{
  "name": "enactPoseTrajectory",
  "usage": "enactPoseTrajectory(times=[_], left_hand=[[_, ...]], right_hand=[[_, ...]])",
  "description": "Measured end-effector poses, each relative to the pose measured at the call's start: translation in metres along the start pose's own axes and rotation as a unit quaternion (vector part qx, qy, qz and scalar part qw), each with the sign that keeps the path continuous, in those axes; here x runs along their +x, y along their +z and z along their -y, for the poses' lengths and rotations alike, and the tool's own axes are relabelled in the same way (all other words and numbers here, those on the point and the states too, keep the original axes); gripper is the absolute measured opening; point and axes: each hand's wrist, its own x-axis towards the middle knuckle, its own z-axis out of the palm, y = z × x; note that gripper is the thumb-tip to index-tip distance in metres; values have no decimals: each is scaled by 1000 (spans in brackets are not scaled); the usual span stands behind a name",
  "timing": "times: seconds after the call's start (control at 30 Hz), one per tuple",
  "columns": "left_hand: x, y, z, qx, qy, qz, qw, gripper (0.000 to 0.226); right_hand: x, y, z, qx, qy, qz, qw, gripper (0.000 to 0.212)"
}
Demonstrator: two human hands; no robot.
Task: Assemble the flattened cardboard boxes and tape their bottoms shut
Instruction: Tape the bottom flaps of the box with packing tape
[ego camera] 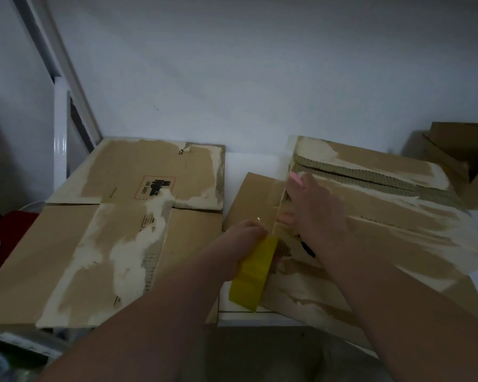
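Two cardboard boxes [66, 244] [398, 216], perhaps a third [458, 150], one tape roll [253, 271].

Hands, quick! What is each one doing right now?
Left hand: holding the tape.
Right hand: open, pressing flat on the box.

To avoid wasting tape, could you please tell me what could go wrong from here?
The cardboard box is torn and peeling where the right hand presses, so tape may bond poorly. The left hand holds the yellow tape roll tilted, so the strip could wrinkle or miss the seam.
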Motion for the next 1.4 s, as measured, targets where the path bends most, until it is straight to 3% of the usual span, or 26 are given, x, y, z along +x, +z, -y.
enactPoseTrajectory(times=[0.17,0.23,0.3,0.37,0.47,0.53,0.67,0.73,0.87,1.0,1.13,1.4], left_hand=[[-20,-12,-9,16,21,23,999,12],[-30,-18,-12,28,47,24,998,6],[-32,-26,-11,26,74,31,996,3],[-37,-30,-11,17,92,32,995,3],[-43,-32,-8,16,107,21,994,7],[-47,-33,-3,6,114,4,993,2],[-50,-34,14,31,142,-43,988,7],[-50,-35,22,86,182,-102,974,10],[-57,-40,31,133,250,-145,948,39],[-59,-48,39,164,292,-142,932,58],[-58,-51,47,208,322,-126,915,42],[-56,-51,43,305,340,-182,871,17]], right_hand=[[-4,-4,2,-28,8,16,999,58],[-6,-11,2,13,13,-15,1000,48],[-16,-17,9,66,-23,-96,993,37],[-29,-20,24,174,-25,-89,980,28],[-42,-12,45,377,81,48,922,19],[-44,-8,53,449,134,68,881,11],[-48,-4,66,514,169,59,839,19],[-51,-1,73,532,190,81,821,22],[-55,8,82,545,245,107,795,20],[-57,9,90,529,254,117,801,23],[-55,9,91,510,261,121,810,22],[-58,8,93,499,251,135,819,16]])
